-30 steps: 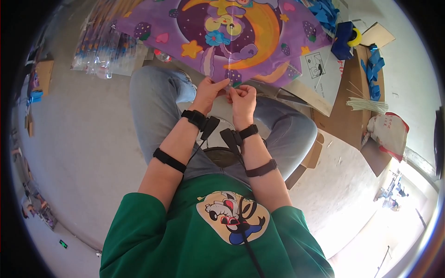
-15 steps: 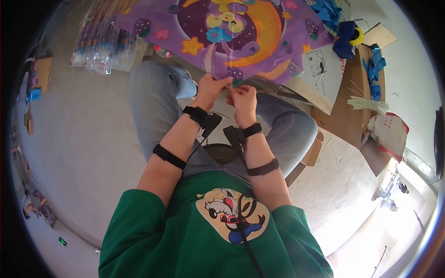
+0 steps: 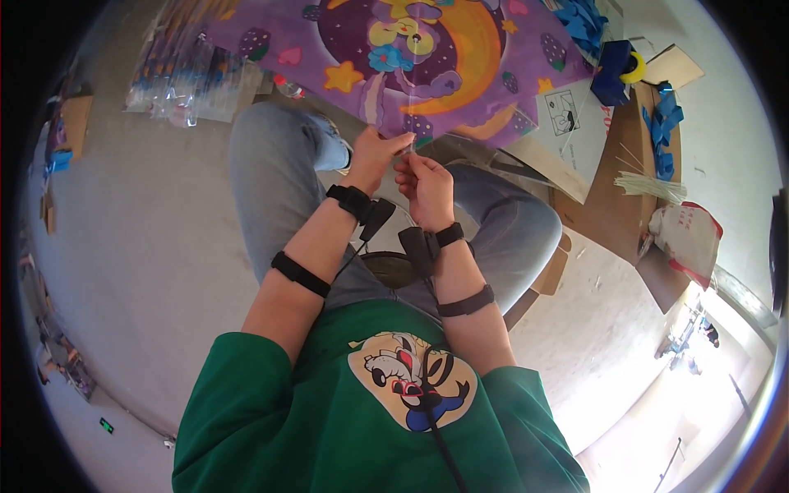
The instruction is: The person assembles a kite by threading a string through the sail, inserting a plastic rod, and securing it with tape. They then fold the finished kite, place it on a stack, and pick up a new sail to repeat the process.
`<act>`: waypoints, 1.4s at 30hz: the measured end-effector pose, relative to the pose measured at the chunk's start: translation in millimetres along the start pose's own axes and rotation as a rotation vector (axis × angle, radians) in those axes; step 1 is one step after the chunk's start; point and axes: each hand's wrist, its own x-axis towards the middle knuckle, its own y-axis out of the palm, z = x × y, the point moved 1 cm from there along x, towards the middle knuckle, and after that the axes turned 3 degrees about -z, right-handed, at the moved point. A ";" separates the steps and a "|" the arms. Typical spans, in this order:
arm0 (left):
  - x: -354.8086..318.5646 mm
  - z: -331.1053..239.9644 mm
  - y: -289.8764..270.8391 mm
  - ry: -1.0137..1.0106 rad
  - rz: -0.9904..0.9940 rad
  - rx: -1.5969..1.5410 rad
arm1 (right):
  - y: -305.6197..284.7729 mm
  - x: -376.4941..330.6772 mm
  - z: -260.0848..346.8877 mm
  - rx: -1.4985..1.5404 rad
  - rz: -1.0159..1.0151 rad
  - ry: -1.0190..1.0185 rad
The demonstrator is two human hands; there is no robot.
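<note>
A purple kite (image 3: 345, 49) with a yellow crescent moon and cartoon figures lies spread on the floor past my knees. My left hand (image 3: 374, 156) pinches the kite's near lower tip. My right hand (image 3: 427, 185) is closed right beside it, fingers working at the same tip, apparently on a thin stick or string too fine to make out. Both wrists carry black straps with small devices. I sit cross-legged in grey jeans and a green shirt.
Clear plastic packets (image 3: 177, 78) lie at the upper left. A printed instruction sheet (image 3: 571, 123), brown cardboard (image 3: 612, 197), blue ribbons (image 3: 662, 131), a bundle of thin sticks (image 3: 649, 187) and a dark blue and yellow spool (image 3: 616, 66) sit at the right. The floor is pale concrete (image 3: 140, 246).
The view has shifted so the kite sits higher in the picture. Both hands stay together at the kite's near tip, with only small finger movements.
</note>
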 end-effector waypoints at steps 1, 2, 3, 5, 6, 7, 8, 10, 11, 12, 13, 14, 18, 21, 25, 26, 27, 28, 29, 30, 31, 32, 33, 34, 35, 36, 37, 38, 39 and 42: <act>1.5 1.7 -2.2 0.002 -0.002 0.000 | 1.6 0.7 -0.1 0.019 0.004 0.013; 1.0 1.6 -1.2 -0.002 -0.006 0.017 | 0.9 1.1 0.0 0.038 0.003 0.025; 0.6 1.3 -0.1 -0.006 -0.009 0.033 | -0.1 2.3 -0.7 0.038 0.001 0.024; -0.8 0.6 1.0 0.000 -0.012 0.022 | -0.3 4.4 -3.1 0.059 0.001 0.029; -1.4 -0.1 0.7 0.008 -0.016 0.012 | 1.0 5.0 -3.4 0.058 0.003 0.030; -1.8 -1.3 0.4 0.009 -0.017 0.012 | 2.8 5.8 -3.1 0.092 -0.005 0.024; -3.1 -3.1 1.1 -0.009 -0.012 0.012 | 3.7 6.3 -2.9 0.125 -0.014 0.017; -7.7 -8.2 1.9 -0.022 -0.008 0.013 | 3.8 9.2 -4.9 0.144 -0.007 0.014; -8.8 -9.4 3.9 -0.037 0.002 0.001 | 2.0 12.9 -4.9 0.163 -0.002 0.004; -10.3 -11.3 6.1 -0.051 0.013 -0.010 | 0.3 15.7 -4.9 0.164 0.001 -0.008; -12.0 -13.9 8.3 -0.040 0.022 -0.011 | -1.8 17.1 -5.2 0.172 0.019 -0.009; -13.6 -15.7 6.1 -0.050 0.068 -0.041 | -1.0 18.7 -7.2 0.181 0.047 -0.008; -16.6 -19.1 6.3 -0.073 0.083 -0.252 | -5.9 24.5 -9.5 0.134 0.047 -0.054; -3.8 -27.8 -6.6 -0.044 0.044 -0.478 | -2.6 17.3 -5.4 0.148 0.083 -0.018; 7.6 -42.0 -31.7 -0.002 0.006 -0.612 | 4.7 12.2 2.0 0.230 0.112 -0.007; 10.9 -45.0 -35.2 0.000 -0.008 -0.622 | 1.1 19.0 -0.9 0.168 0.102 -0.025; 10.8 -51.1 -34.2 -0.004 -0.020 -0.630 | -1.8 20.4 0.1 0.109 0.085 -0.043; 12.0 -58.8 -33.3 0.024 -0.010 -0.622 | -5.0 22.2 2.1 0.109 0.083 -0.078; 16.1 -65.2 -39.8 0.043 0.002 -0.613 | -1.9 20.5 4.4 0.119 0.099 -0.093; 21.7 -68.9 -47.2 0.044 0.004 -0.615 | -0.6 16.6 7.5 0.114 0.104 -0.120; 27.8 -73.6 -54.8 0.045 0.008 -0.616 | 0.9 12.8 10.6 0.111 0.109 -0.147; 31.6 -79.9 -57.4 0.019 -0.032 -0.604 | -0.4 9.0 13.9 0.121 0.112 -0.165; 37.3 -86.2 -62.7 0.036 -0.018 -0.595 | 1.3 5.3 18.3 0.128 0.120 -0.186; 42.7 -92.2 -67.7 0.045 -0.035 -0.600 | 2.9 1.4 22.6 0.135 0.127 -0.208; 46.9 -100.2 -70.4 0.054 -0.049 -0.606 | 3.7 -2.9 27.6 0.146 0.137 -0.227; 50.3 -108.3 -73.8 0.020 -0.052 -0.613 | 3.8 -7.5 32.6 0.118 0.123 -0.261; 53.8 -115.3 -74.9 0.037 -0.037 -0.605 | 3.7 -12.0 37.9 0.090 0.109 -0.294; 52.3 -125.8 -69.6 0.041 -0.027 -0.623 | 2.2 -17.8 45.8 0.064 0.109 -0.338; 50.7 -135.9 -64.8 0.044 -0.018 -0.642 | 0.8 -23.3 53.3 0.075 0.112 -0.356; 37.0 -168.5 -52.3 0.141 0.062 -0.617 | -3.0 -45.1 78.4 0.048 0.096 -0.490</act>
